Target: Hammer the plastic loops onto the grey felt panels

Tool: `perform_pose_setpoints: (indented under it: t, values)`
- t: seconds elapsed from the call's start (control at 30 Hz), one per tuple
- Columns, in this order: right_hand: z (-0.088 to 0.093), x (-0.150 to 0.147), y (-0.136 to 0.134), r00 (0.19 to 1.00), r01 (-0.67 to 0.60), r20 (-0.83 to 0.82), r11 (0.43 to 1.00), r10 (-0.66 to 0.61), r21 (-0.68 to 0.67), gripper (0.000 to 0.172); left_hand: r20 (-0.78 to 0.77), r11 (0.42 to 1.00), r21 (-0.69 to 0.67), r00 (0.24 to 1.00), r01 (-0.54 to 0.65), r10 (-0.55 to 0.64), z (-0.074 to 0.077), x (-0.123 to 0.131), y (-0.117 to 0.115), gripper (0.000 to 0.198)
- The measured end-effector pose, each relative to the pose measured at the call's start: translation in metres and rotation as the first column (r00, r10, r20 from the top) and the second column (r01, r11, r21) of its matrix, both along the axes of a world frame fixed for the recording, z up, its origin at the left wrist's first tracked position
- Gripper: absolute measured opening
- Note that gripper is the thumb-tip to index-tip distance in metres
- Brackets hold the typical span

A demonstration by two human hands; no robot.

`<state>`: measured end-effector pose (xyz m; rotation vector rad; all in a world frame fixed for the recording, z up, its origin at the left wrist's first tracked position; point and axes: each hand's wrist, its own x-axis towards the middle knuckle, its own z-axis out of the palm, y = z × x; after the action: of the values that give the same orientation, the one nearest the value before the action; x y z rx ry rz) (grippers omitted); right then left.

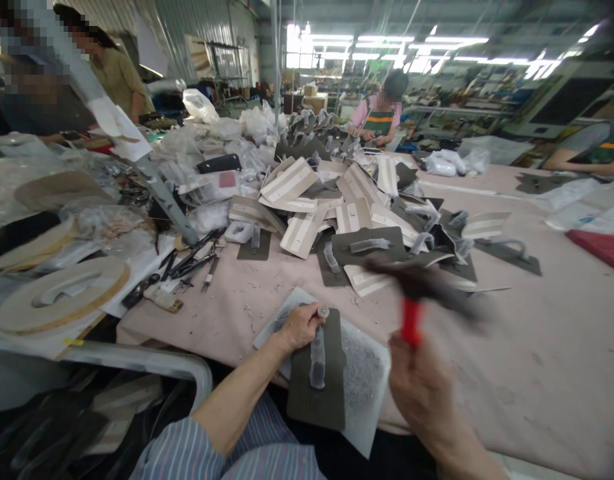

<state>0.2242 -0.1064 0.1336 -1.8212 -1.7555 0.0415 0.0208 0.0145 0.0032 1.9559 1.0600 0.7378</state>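
Left hand point(299, 327) here, and we're pinching a small metal stud point(323, 312) tight in the fingertips, though it's too small to be sure what it is. We're standing it at the far end of a clear plastic strip point(317, 357) lying along a dark grey panel point(317, 380). That panel is resting on a speckled white sheet point(369, 380) at the near edge of the pink-covered table point(491, 360).

Our right hand point(421, 393) is closed firmly around a red hammer handle point(411, 321), holding the blurred hammer head point(417, 280) up above the work.

Our tip: we're aiming for a flat, square panel, a stud sitting upright, and knuckles well off the hammer's line. Short wrist taps look like the safer bet here.

Farther off, a heap of panels with cream strips point(351, 217) is sitting in the middle of the table, and scissors point(191, 260) are lying to the left.
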Motion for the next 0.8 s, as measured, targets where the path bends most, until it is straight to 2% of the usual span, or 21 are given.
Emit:
perform_pose_setpoints:
  t: [0.03, 0.1, 0.13, 0.27, 0.37, 0.43, 0.5, 0.57, 0.6, 0.7, 0.77, 0.8]
  values:
    - [-0.014, 0.0, -0.002, 0.998, -0.033, 0.045, 0.991, 0.039, -0.131, 0.033, -0.01, 1.0, -0.009, 1.0, -0.004, 0.004, 0.001, 0.0, 0.0, 0.02]
    - [-0.035, 0.005, -0.006, 0.992, -0.042, 0.097, 0.924, 0.085, -0.38, 0.03, -0.006, 1.0, -0.013, 1.0, -0.005, 0.005, 0.002, 0.0, -0.001, 0.022]
    - [-0.042, 0.01, -0.007, 0.991, -0.025, 0.107, 0.89, 0.083, -0.455, 0.029, 0.005, 1.0, -0.008, 1.0, -0.002, 0.002, 0.003, 0.0, -0.001, 0.021]
    - [-0.062, 0.044, -0.014, 0.994, 0.077, 0.105, 0.849, -0.026, -0.523, 0.029, 0.055, 1.0, 0.025, 0.998, 0.001, -0.002, 0.003, 0.0, -0.001, 0.016]
    - [-0.084, 0.07, -0.014, 0.987, 0.159, 0.116, 0.806, -0.112, -0.571, 0.031, 0.068, 1.0, 0.028, 0.998, 0.003, -0.005, 0.002, 0.0, -0.001, 0.015]
    - [-0.096, 0.075, -0.011, 0.97, 0.223, 0.202, 0.818, -0.134, -0.53, 0.027, 0.079, 1.0, 0.025, 0.997, 0.002, -0.004, 0.002, 0.0, 0.0, 0.014]
    - [-0.099, 0.059, -0.006, 0.962, 0.217, 0.24, 0.895, -0.128, -0.39, 0.027, 0.094, 1.0, 0.027, 0.996, -0.005, 0.002, 0.001, 0.0, 0.0, 0.012]
    - [-0.094, 0.025, -0.002, 0.99, 0.101, 0.12, 0.958, -0.071, -0.27, 0.035, 0.116, 1.0, 0.026, 0.993, -0.017, 0.014, 0.0, 0.0, 0.0, 0.01]
    - [-0.089, 0.003, -0.001, 1.0, 0.019, 0.016, 0.967, -0.016, -0.252, 0.038, 0.129, 1.0, 0.021, 0.991, -0.023, 0.02, 0.0, 0.001, 0.0, 0.009]
    - [-0.077, -0.058, 0.001, 0.954, -0.264, -0.216, 0.924, 0.208, -0.276, 0.048, 0.18, 0.999, -0.022, 0.983, -0.043, 0.046, 0.002, 0.002, -0.001, 0.006]
    - [-0.078, -0.081, 0.002, 0.927, -0.351, -0.238, 0.891, 0.289, -0.289, 0.047, 0.224, 0.996, -0.075, 0.972, -0.058, 0.074, 0.002, 0.003, 0.0, 0.003]
    - [-0.081, -0.086, 0.003, 0.927, -0.358, -0.227, 0.884, 0.298, -0.302, 0.04, 0.254, 0.99, -0.111, 0.961, -0.085, 0.111, 0.002, 0.004, 0.001, 0.003]
